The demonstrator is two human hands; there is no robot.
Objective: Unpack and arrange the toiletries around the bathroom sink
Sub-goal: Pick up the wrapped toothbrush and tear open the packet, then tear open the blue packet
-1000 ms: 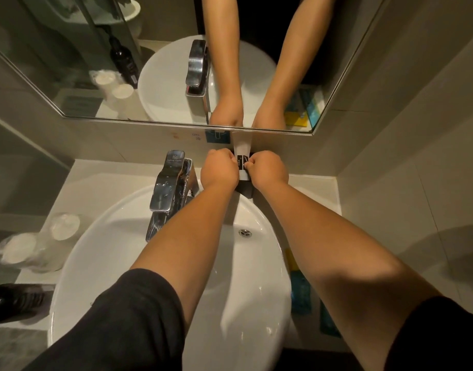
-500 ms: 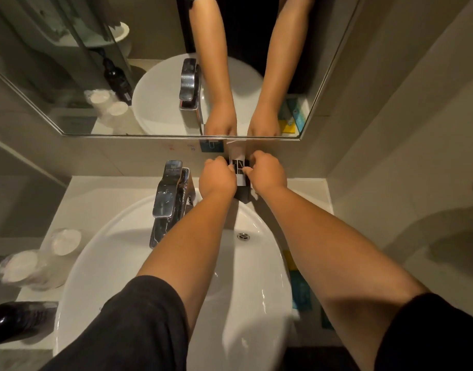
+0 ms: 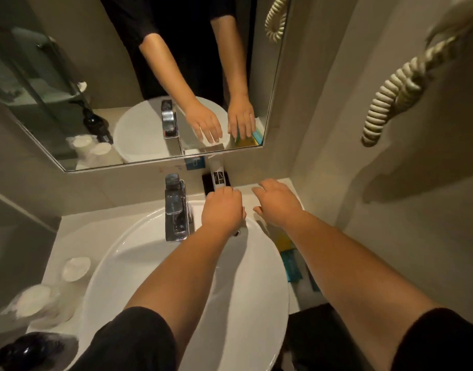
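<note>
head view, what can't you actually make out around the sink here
- Tube print: too small to read, head view.
- Black item behind the tube: partly covered by the left hand.
- Packets right of the basin: partly hidden under the right hand's forearm.
- Wrapped cups: blurred.
- Dark bottle: cut by the bottom left edge.

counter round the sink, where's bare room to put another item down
Bare counter lies left of the faucet, behind the wrapped cups. The back right corner beyond the right hand looks free. Crowded: the right strip with the packets, and around the white tube.
</note>
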